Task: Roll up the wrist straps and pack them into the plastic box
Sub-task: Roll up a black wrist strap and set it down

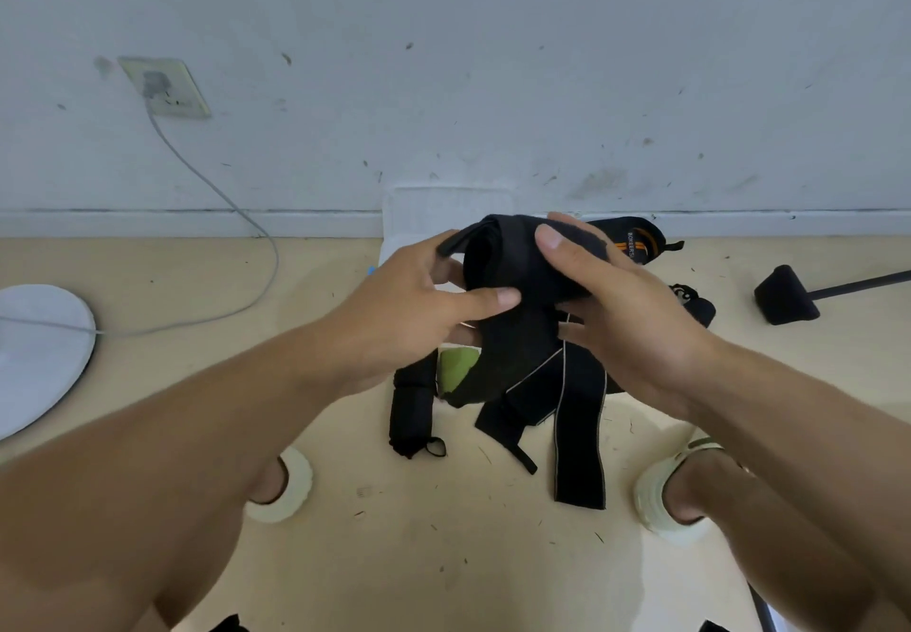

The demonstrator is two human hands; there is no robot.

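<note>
Black strap (522, 281) in both hands — plastic box (419, 217) mostly hidden

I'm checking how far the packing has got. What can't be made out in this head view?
- Plastic box: mostly hidden behind both hands and the held strap; its contents cannot be seen.
- Strap count: the black straps on the floor overlap, and the hands cover part of the pile.
- Orange-striped strap: half covered by the right hand; its lettering is too small to read.
- Left hand: its lower fingers are hidden behind the strap.
</note>
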